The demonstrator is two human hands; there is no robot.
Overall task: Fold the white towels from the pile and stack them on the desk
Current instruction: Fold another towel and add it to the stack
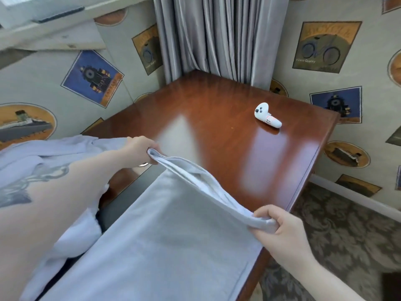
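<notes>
Both hands pinch corners: left hand (141, 152) at 10, right hand (280, 224) at 4, so your towel (165, 231) edge stays taut over counter (227, 131) for folding.

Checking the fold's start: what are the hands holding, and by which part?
Both hold one white towel by its doubled top edge: left hand grips one end, right hand the other.

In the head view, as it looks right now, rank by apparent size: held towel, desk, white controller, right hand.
1. Towel and desk: unsure; the towel is nearer the camera and hides part of the desk.
2. Right hand, gripping a towel corner.
3. Controller, clearly smallest, though farthest away.
</notes>
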